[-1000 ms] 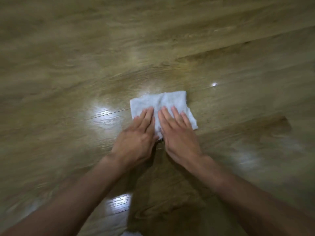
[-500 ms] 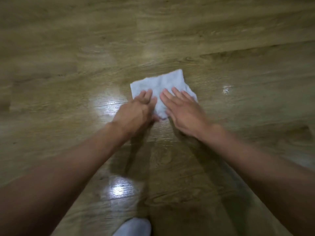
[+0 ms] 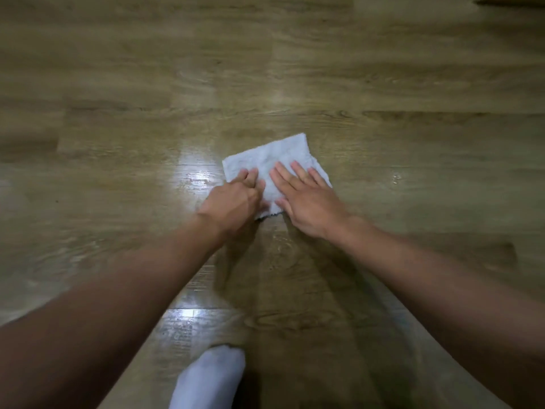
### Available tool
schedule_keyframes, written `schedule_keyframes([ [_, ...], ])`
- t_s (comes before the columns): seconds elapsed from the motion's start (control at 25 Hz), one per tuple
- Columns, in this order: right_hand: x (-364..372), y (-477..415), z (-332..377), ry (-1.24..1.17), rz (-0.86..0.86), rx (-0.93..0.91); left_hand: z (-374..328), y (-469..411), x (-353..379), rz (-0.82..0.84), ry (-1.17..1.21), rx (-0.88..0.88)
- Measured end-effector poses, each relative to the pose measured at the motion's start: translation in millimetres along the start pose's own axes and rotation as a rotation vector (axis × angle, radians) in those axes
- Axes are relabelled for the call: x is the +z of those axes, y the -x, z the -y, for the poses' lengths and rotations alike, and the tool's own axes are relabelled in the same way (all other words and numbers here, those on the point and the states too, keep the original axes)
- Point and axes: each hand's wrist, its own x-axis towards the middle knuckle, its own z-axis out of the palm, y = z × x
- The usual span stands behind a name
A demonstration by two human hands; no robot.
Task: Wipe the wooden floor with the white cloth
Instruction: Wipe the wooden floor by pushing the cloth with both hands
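Both left hand (image 3: pixel 233 205) and right hand (image 3: pixel 309 205) are pressed unclenched onto white cloth (image 3: pixel 265 156); bunching risked by uneven pressure.

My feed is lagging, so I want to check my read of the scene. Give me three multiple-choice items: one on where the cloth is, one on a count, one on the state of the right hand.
1. Where does the white cloth lie?
A. flat on the wooden floor
B. on a table
C. lifted in the air

2. How many hands touch the cloth?
A. none
B. one
C. two

3. What is the state of the right hand?
A. fingers straight, pressing on the cloth
B. curled into a fist, off the cloth
C. pinching a lifted corner

Answers:
1 A: the cloth lies spread on the planks.
2 C: the left hand and the right hand both rest on it.
3 A: its fingers lie flat across the cloth.
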Motion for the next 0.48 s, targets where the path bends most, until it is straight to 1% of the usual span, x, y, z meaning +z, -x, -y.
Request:
schedule_keyframes([
  [0.08, 9.7, 55.1, 6.2, -0.024, 0.027, -0.004, -27.3, 31.7, 8.5, 0.006, -0.041, 0.077],
  [0.16, 12.3, 86.2, 14.3, 0.010, 0.113, -0.020, -46.1, 51.4, 9.2, 0.014, -0.094, 0.147],
  [0.2, 10.0, 86.6, 15.8, 0.005, 0.146, -0.005, -51.1, 54.4, 8.3, -0.007, -0.106, 0.166],
  [0.28, 3.4, 59.9, 15.3, -0.038, 0.125, 0.045, -48.4, 38.2, 2.5, -0.098, -0.121, 0.180],
  [0.32, -2.0, 37.6, 13.3, -0.061, 0.099, 0.034, -42.9, 24.6, -1.9, -0.116, -0.074, 0.129],
  [0.4, -15.4, -9.9, 9.5, -0.111, 0.066, 0.005, -20.2, -2.1, -11.1, -0.079, 0.120, -0.049],
  [0.48, -16.6, -39.7, 13.3, -0.135, 0.053, 0.031, 10.3, -25.6, -11.5, -0.082, 0.306, -0.168],
])
